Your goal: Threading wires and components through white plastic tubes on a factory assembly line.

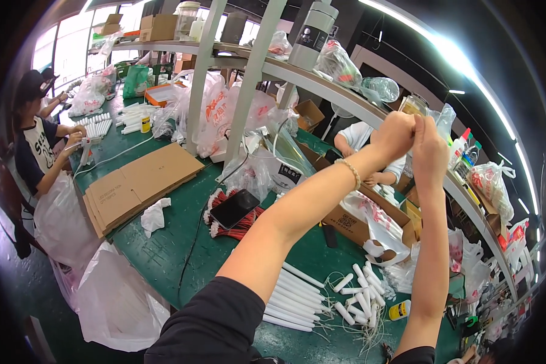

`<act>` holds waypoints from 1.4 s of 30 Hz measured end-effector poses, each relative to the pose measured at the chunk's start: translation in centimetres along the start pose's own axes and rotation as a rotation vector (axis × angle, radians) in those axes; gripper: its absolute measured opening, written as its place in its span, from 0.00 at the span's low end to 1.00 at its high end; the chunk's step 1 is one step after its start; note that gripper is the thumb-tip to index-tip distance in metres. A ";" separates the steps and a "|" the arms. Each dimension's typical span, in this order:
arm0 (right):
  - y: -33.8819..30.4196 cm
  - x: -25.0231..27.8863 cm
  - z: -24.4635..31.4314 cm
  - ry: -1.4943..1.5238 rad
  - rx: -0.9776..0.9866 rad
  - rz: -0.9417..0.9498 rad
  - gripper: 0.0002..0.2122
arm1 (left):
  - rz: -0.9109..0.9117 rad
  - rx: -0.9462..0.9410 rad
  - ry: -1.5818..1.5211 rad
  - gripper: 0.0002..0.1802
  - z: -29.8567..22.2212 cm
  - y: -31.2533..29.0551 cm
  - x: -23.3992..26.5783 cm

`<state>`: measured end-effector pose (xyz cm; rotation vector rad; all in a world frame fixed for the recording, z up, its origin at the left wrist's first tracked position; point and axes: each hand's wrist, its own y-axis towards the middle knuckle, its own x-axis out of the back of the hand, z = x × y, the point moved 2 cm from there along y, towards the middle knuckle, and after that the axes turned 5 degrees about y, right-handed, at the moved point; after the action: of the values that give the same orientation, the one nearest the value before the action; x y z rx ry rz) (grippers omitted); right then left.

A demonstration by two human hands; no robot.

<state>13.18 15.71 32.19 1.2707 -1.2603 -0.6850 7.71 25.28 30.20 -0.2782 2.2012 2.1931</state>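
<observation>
My left hand (395, 134) and my right hand (429, 144) are raised together in front of the shelf, their closed fingers meeting. Anything pinched in them is hidden or too small to make out. A beaded bracelet (349, 174) circles my left wrist. Below my arms, long white tubes (291, 303) lie side by side on the green table (164, 261). To their right is a loose heap of short white tubes (361, 297) with thin wires trailing off. A small yellow-labelled bottle (399, 310) stands by my right forearm.
Flattened cardboard (139, 185), a crumpled tissue (155, 217) and a black phone (235, 208) on bundled red wires (215, 229) lie to the left. An open carton (340, 227) stands beyond my left forearm. A shelf (321, 85) crosses overhead. Co-workers sit at left (39, 133) and opposite (353, 138).
</observation>
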 end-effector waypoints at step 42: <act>2.1 2.6 0.4 -0.021 0.036 0.027 0.16 | -0.055 0.067 -0.044 0.07 -2.7 1.5 0.0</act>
<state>12.96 13.67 34.89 1.2764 -1.3097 -0.6613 7.81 22.54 31.77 -0.2821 2.2106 2.0729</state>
